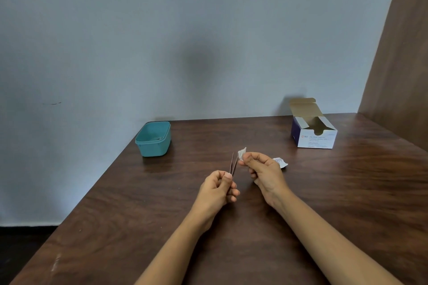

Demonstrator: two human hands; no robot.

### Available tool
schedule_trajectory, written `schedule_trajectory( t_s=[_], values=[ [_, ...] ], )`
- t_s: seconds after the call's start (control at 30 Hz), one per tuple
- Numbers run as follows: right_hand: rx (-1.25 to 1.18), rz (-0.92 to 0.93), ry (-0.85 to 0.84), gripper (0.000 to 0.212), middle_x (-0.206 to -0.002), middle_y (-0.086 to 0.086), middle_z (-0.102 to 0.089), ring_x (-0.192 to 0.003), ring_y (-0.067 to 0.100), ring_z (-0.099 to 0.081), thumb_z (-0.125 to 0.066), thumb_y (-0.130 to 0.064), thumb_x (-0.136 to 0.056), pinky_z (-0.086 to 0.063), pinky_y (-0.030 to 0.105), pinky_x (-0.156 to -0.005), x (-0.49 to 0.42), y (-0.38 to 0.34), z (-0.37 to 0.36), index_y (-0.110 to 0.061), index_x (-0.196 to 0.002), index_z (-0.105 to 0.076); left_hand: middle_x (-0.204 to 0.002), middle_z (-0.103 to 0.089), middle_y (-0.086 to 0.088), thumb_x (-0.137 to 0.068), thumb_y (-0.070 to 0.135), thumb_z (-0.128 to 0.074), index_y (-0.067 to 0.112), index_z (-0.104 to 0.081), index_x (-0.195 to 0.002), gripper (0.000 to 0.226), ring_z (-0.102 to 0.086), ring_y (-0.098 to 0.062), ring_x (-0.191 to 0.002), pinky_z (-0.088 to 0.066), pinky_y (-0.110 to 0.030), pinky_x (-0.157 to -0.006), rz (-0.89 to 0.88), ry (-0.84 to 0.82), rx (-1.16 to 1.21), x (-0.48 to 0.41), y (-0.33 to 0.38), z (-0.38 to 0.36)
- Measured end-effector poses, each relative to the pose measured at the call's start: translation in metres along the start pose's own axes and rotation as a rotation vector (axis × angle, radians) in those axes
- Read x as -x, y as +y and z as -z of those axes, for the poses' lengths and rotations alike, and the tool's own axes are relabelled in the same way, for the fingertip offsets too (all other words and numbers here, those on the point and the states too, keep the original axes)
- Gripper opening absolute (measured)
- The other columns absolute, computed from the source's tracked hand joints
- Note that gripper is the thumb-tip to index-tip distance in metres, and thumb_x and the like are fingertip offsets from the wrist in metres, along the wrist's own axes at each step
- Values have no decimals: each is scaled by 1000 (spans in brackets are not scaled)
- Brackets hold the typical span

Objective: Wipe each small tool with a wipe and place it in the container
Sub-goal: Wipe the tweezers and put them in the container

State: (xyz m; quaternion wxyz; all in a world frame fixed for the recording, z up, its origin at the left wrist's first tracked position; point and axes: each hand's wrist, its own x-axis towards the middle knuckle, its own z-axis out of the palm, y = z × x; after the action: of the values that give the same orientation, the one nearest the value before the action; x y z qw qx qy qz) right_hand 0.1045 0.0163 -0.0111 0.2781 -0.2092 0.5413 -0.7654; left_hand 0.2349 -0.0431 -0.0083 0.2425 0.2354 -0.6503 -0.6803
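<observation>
My left hand (220, 188) pinches a pair of metal tweezers (233, 164) by the lower end, tips pointing up and away. My right hand (261, 171) pinches a small white wipe (242, 153) just right of the tweezers' tips; wipe and tweezers look a little apart. The teal plastic container (154, 138) stands at the table's far left corner, with a thin tool lying inside it.
An open box of alcohol swabs (313, 133) stands at the far right of the brown wooden table (162, 215). A torn white wrapper (280, 162) lies behind my right hand. The wall runs along the table's back edge, and the table's left edge drops off diagonally.
</observation>
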Motion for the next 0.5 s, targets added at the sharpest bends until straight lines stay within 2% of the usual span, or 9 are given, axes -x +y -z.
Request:
schedule_trajectory(
  t_s=[0.5],
  values=[
    [64,-26,-90,5,-72,-5,-70,-61,5,-42,-69,-16,-83,-33,20,-60,1,-5,1,-14,-84,-73,-72,-56,-3,-102,18,-43,6,-54,-94,18,-56,-3,-52,-47,-17,-52,24,-16,-3,-1,1,0]
  ],
)
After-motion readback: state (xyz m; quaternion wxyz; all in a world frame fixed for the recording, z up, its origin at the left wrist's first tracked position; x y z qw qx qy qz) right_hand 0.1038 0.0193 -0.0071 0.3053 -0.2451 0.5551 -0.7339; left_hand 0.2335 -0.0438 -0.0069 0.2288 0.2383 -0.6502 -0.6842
